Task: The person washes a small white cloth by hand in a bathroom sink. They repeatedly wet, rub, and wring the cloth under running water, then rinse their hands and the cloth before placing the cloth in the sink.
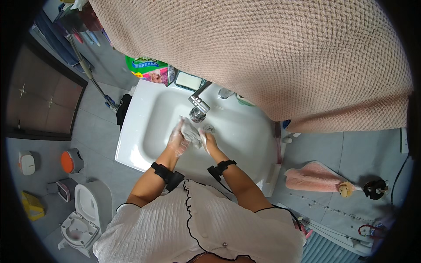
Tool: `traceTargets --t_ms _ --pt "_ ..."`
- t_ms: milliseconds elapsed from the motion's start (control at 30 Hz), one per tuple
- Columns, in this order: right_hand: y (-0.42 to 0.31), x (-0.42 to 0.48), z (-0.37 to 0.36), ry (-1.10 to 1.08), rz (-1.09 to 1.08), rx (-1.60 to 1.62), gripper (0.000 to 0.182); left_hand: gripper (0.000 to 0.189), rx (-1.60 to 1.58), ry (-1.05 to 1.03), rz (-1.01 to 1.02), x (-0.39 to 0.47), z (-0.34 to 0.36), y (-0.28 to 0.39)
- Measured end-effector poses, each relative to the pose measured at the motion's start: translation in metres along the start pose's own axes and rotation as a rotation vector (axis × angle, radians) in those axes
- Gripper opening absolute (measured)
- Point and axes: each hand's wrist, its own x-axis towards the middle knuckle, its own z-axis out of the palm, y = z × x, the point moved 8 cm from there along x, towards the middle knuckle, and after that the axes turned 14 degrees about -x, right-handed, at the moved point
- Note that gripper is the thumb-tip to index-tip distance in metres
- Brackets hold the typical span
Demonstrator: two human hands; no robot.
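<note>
A small, wet greyish-white cloth [191, 132] is bunched between my two hands over the basin of a white sink [230, 144]. Soap lather coats my left hand [178, 140], which grips the cloth's left side. My right hand [209, 142], also lathered, holds the right side, its fingers partly hidden from above. Just beyond the hands, the chrome faucet [199, 104] reaches over the basin. The metal drain [208, 129] shows beside my right fingertips. On each forearm is a black strap with a small device.
A beige waffle-weave towel [263, 59] hangs over the sink's far side. Behind the basin are a bar of soap [188, 81] in a dish and a green detergent bag [149, 69]. A toilet [87, 210] stands left; a pink towel [314, 177] hangs on the right wall.
</note>
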Motion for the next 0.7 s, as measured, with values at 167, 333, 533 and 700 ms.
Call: traceTargets --t_ms 167,333,533,700 --pt "0.005 -0.026 -0.008 -0.174 0.111 -0.151 0.051 0.046 -0.218 -0.145 0.098 -0.002 -0.006 0.032" --pt "-0.037 -0.041 -0.007 -0.082 0.680 0.880 0.050 0.065 0.045 0.130 0.241 0.043 -0.110 0.038" --pt "-0.187 -0.063 0.020 0.165 -0.363 -0.204 0.035 0.057 0.739 -0.236 0.285 0.082 -0.122 -0.012" --pt "-0.068 -0.012 -0.011 0.153 0.368 -0.375 0.042 0.039 0.192 0.220 -0.078 0.035 -0.062 -0.036"
